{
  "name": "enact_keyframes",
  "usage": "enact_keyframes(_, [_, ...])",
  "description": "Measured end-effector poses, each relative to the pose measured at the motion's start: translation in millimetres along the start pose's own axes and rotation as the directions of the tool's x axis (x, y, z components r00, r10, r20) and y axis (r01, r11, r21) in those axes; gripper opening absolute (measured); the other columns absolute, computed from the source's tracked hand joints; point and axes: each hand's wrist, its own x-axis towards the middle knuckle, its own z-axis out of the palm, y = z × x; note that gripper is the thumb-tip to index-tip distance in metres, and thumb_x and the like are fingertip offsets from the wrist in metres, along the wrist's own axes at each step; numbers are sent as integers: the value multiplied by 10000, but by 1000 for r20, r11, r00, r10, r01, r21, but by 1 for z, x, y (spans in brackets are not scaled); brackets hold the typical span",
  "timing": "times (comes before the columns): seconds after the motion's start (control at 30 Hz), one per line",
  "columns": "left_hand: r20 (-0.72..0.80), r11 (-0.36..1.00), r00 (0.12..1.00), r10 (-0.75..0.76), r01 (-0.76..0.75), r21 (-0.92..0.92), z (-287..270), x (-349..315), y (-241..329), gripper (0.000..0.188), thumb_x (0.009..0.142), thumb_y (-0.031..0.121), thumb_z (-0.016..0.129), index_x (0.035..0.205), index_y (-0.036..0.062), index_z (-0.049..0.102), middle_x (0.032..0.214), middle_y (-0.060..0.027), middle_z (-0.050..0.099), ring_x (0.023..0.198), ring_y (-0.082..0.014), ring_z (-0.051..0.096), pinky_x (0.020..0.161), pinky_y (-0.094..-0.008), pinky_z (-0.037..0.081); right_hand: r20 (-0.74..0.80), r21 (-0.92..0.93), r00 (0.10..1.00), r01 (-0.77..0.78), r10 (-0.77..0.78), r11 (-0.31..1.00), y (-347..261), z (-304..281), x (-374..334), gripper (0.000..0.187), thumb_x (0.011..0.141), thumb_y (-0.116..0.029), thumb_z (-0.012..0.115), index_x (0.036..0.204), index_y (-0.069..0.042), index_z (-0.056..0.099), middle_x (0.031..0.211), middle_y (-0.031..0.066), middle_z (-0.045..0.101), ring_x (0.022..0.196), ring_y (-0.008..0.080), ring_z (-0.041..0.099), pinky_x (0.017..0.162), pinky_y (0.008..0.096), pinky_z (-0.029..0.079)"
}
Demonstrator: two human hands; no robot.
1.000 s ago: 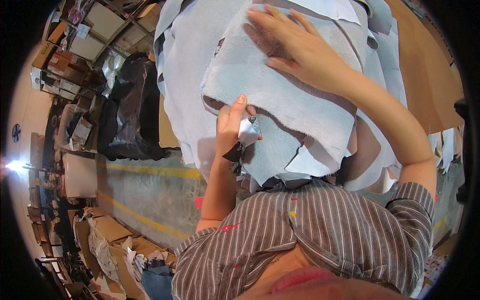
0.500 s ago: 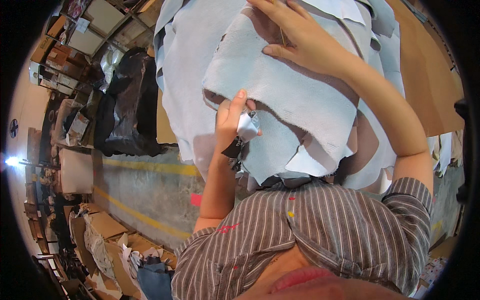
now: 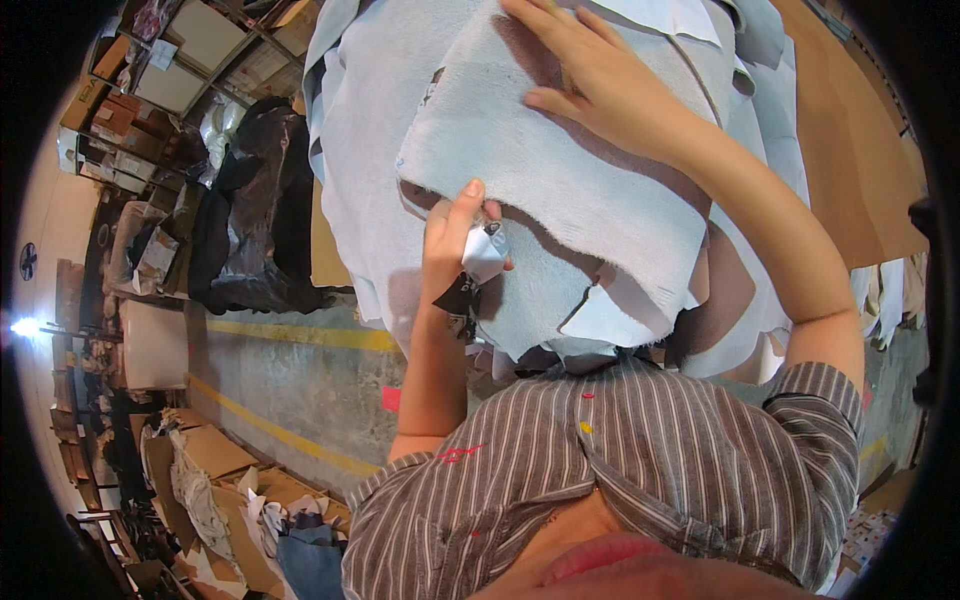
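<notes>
A pale blue-grey piece of leather (image 3: 580, 190), fuzzy side up, lies folded over a heap of similar hides (image 3: 375, 140) in front of me. My left hand (image 3: 455, 235) grips its near left edge, thumb on top and fingers curled below. In that same hand sits a small white, crinkled thing (image 3: 484, 252) whose kind I cannot make out. Beside the wrist hangs a dark scrap (image 3: 457, 298). Stretched out over the upper part of the leather, my right hand (image 3: 610, 90) has its fingers spread, casting a shadow.
Brown cardboard (image 3: 850, 150) extends along the right of the hides. To the left stands a black-covered stack (image 3: 255, 215), with shelves of boxes (image 3: 125, 125) behind it. Yellow lines (image 3: 300, 335) mark the concrete floor. Open cartons with scraps (image 3: 220, 460) lie at lower left.
My left hand has shifted slightly left with the leather edge, and the piece has slid a little the same way. A thin golden strip seen by my right fingers earlier hardly shows now.
</notes>
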Motion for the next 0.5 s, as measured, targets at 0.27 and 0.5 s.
enact_keyframes(0.27, [16, 998, 999, 39, -38, -53, 2, 1, -2, 478, 933, 425, 597, 774, -25, 581, 582, -86, 554, 412, -170, 563, 384, -291, 482, -18, 48, 999, 39, -38, 998, 10, 12, 19, 891, 858, -287, 705, 1525, -24, 175, 1538, 232, 297, 1446, 383, 264, 1181, 523, 168])
enact_keyframes(0.5, [-13, 999, 1000, 1, -2, -41, 1, -2, -2, 478, 929, 435, 601, 771, -16, 592, 574, -85, 556, 420, -170, 569, 382, -293, 475, -60, -56, 998, 30, -33, 998, 17, -1, -35, 800, 859, -212, 704, 1525, -138, 268, 1430, 188, 480, 1383, 293, 410, 1178, 495, 215])
